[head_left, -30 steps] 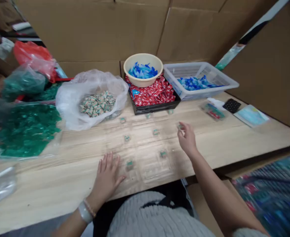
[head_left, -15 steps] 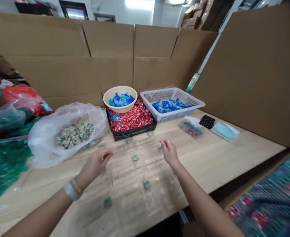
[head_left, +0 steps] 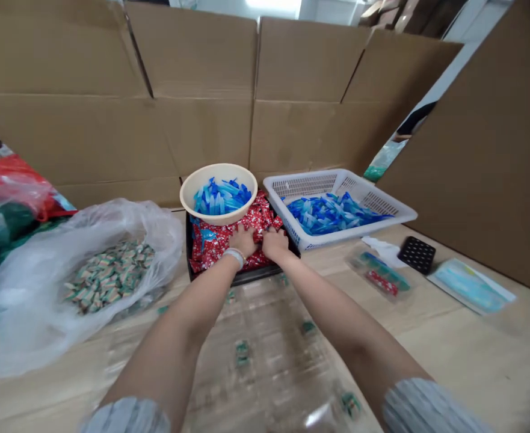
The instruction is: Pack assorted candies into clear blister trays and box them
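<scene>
Both my hands reach into a black tray (head_left: 246, 276) heaped with small red-and-white packets (head_left: 210, 249). My left hand (head_left: 243, 240), with a pale band at its wrist, lies on the packets with its fingers apart. Close to its right, my right hand (head_left: 274, 243) has its fingers curled down among the packets; what they grip is hidden. A cream bowl (head_left: 186, 201) of blue-tipped sticks rests on the back of the tray. Beneath my forearms, clear plastic packs (head_left: 269, 337) cover the tabletop, several with a small green-striped piece (head_left: 242, 352) inside.
Left of the tray stands an open plastic bag (head_left: 25, 300) of green-striped pieces. A white basket (head_left: 337, 236) of blue sticks is at right. Nearby lie a filled clear pack (head_left: 382, 276), a black dotted pad (head_left: 417, 255) and a blue face mask (head_left: 470, 284). Cardboard walls (head_left: 201, 132) enclose the table.
Both hands have moved forward and inward, from above the clear packs into the red packets in the tray. The view has shifted closer to the tray.
</scene>
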`<state>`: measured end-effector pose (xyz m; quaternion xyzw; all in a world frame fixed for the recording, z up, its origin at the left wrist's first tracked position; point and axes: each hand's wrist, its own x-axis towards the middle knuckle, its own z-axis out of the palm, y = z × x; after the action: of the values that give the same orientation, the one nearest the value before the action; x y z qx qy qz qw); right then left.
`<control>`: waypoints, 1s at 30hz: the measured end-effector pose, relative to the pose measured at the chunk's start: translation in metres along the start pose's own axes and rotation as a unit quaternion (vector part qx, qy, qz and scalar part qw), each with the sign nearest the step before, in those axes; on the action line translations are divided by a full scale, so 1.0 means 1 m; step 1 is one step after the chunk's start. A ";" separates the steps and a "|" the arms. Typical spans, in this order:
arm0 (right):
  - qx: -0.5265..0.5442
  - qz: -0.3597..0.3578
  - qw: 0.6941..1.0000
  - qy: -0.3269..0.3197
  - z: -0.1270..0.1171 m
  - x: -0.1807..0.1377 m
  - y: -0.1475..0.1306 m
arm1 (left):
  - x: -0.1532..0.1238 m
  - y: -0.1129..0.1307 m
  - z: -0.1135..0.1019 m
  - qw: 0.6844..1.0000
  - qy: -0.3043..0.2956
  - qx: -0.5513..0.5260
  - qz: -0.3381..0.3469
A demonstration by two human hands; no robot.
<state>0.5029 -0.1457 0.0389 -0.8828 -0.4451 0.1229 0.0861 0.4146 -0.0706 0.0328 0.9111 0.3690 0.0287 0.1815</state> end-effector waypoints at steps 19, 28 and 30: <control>0.313 0.088 0.945 -0.038 0.022 -0.123 0.047 | -0.172 -0.069 -0.056 0.848 -0.128 -0.484 -0.172; 0.234 0.009 0.972 0.023 -0.018 -0.153 0.051 | -0.177 -0.100 -0.029 0.985 -0.080 -0.045 0.143; 0.338 -0.019 0.941 -0.012 -0.018 -0.169 0.066 | -0.180 -0.102 -0.029 0.987 -0.076 -0.012 0.143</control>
<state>0.4619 -0.3215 0.0625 -0.7917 -0.3949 0.2752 0.3762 0.2111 -0.1172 0.0384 0.9519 0.2192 -0.0106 0.2137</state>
